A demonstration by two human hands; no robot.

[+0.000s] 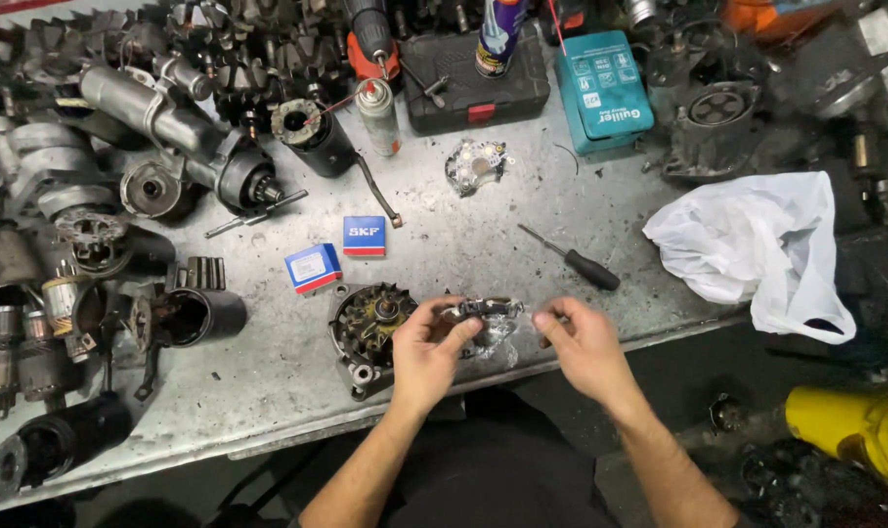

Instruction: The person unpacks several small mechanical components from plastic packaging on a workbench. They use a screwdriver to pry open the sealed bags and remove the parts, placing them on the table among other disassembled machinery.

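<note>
The left hand (426, 344) pinches a small dark metal bracket part (481, 310) between thumb and fingers, just above the bench's front edge. The right hand (579, 337) curls beside it, its fingertips closed on something too small to tell, over a crumpled clear plastic wrapper (498, 337). A round black alternator housing (368, 330), open face up, shows its inner parts beside the left hand. Both forearms reach up from below, wrists slightly bent inward, over the scuffed grey metal workbench (444, 249)
</note>
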